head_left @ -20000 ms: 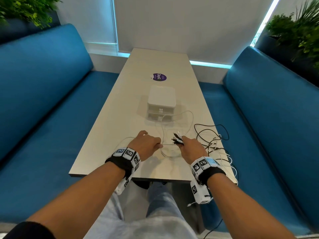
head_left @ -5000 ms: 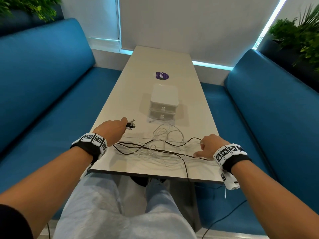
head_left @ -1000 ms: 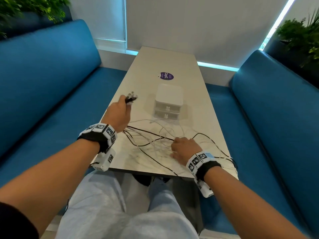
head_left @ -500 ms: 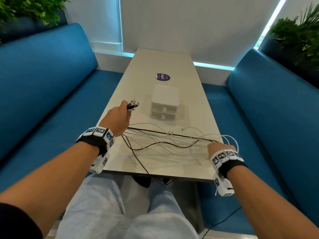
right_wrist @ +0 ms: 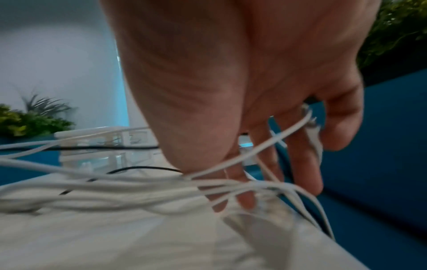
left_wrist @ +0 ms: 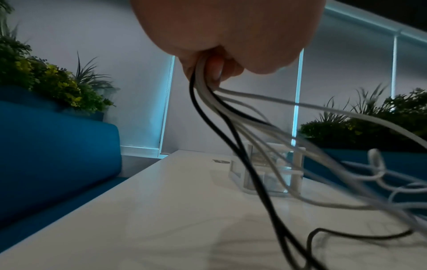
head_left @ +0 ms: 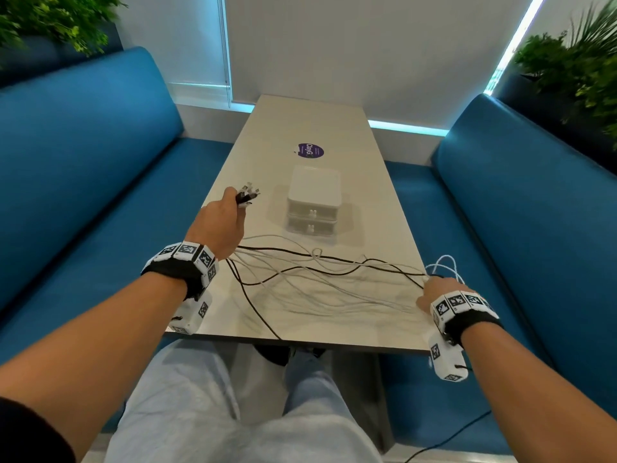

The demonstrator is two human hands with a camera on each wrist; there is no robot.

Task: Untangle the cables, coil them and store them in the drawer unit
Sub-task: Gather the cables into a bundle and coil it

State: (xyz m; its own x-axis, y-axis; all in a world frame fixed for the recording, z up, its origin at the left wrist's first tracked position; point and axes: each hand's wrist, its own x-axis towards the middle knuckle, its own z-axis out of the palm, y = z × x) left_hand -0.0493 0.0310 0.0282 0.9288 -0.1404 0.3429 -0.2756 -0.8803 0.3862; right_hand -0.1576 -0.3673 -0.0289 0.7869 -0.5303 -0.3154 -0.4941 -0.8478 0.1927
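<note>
1. Blue bench [head_left: 83,168] far left, with a plant [head_left: 50,18] above it.
2. Left hand [head_left: 218,225] fisted round the cables' plug ends [head_left: 247,194], raised above the table [head_left: 240,315].
3. Cables [head_left: 317,275], white and black, fan across the pale, smooth tabletop; light, limp, snag-prone. Best taken near the plugs.
4. Drawer unit [head_left: 314,202] behind, both drawers closed.
5. Right hand [head_left: 434,292] at the table's right edge, fingers [right_wrist: 302,164] loosely hooked through white strands.
</note>
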